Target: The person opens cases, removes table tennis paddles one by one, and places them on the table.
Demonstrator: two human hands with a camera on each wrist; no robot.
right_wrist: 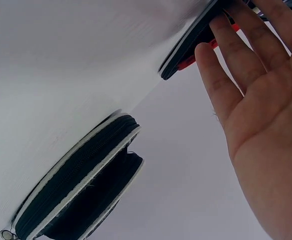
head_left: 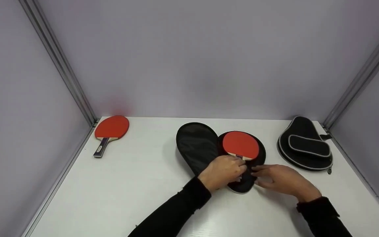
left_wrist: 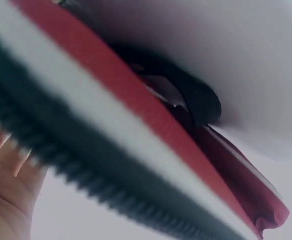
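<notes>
A black racket case (head_left: 196, 141) lies unzipped on the table, its cover folded out to the left. In its right half sits a red table tennis bat (head_left: 241, 144), handle toward me and mostly hidden. My left hand (head_left: 224, 169) is over that handle, fingers curled around it. My right hand (head_left: 280, 179) touches the right rim of the case with extended fingers, which the right wrist view also shows. In the left wrist view, the zipper edge of a case half (left_wrist: 110, 130) hides part of my left hand (left_wrist: 8, 185).
A second red bat (head_left: 112, 127) lies at the back left of the white table (head_left: 127, 194). At the back right is another black case (head_left: 308, 144) with white piping and a front pocket. Grey panels (head_left: 206, 59) enclose the table on three sides.
</notes>
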